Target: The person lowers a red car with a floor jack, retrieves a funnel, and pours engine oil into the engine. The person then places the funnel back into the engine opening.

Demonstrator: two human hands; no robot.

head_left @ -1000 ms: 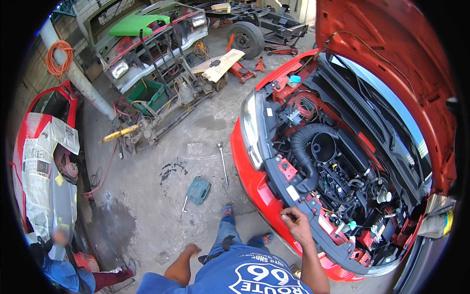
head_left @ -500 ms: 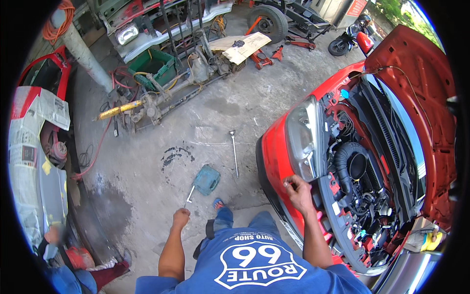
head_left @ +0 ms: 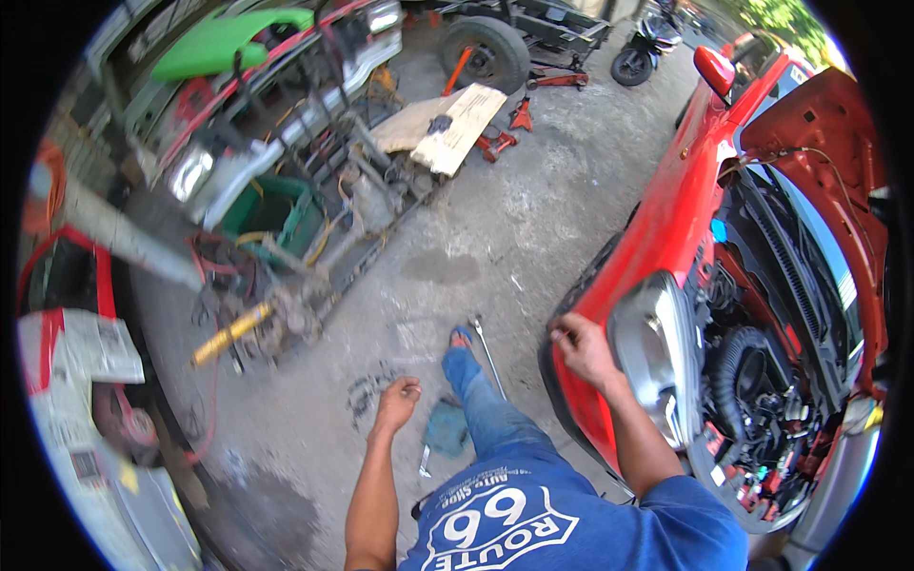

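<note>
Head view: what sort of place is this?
Likely a vehicle workshop: a red car with its red hood raised, a black metal vehicle frame, and a long silver metal tool on the grey concrete floor.

top: comfy-looking blue tee [head_left: 619, 521], short sleeves [head_left: 700, 519], big white shield print [head_left: 505, 533] with lettering | legs: kinda faded blue jeans [head_left: 509, 423] | foot: open sandal [head_left: 461, 335], pretty blurry tbh | left hand [head_left: 397, 402], right hand [head_left: 584, 350]: both bare

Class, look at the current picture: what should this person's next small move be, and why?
Probably set the next step clear of the long metal tool: it lies on the floor right beside the forward foot, and the teal case lies close to the same leg. The right hand appears at the red car's front corner.
</note>
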